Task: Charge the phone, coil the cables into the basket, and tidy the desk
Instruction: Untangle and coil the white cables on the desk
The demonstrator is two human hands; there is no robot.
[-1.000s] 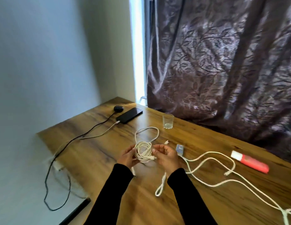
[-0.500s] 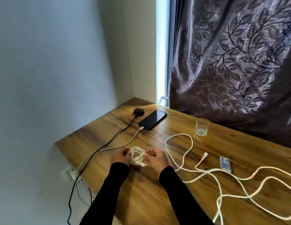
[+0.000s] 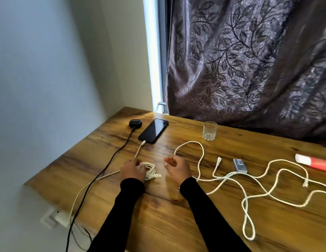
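A black phone point(image 3: 153, 130) lies near the desk's far left corner with a white charging cable point(image 3: 139, 150) plugged into its near end. My left hand point(image 3: 133, 170) rests on a small white coiled cable point(image 3: 149, 170) on the wooden desk point(image 3: 176, 224), fingers over the coil. My right hand point(image 3: 177, 169) hovers just right of the coil, fingers loosely curled, holding nothing. A long loose white cable point(image 3: 249, 188) sprawls over the right half of the desk. No basket is in view.
A black earbud case point(image 3: 135, 123) with a black cord point(image 3: 104, 171) sits by the phone. A drinking glass point(image 3: 210, 130) stands near the curtain. A small grey device point(image 3: 240, 165) and a red-and-white tube point(image 3: 313, 162) lie at right. A wall socket point(image 3: 55, 218) sits below the desk's left edge.
My right hand has let go of the coil and drawn away to the right. The coil now rests on the desk under my left hand. The view has swung left and closer.
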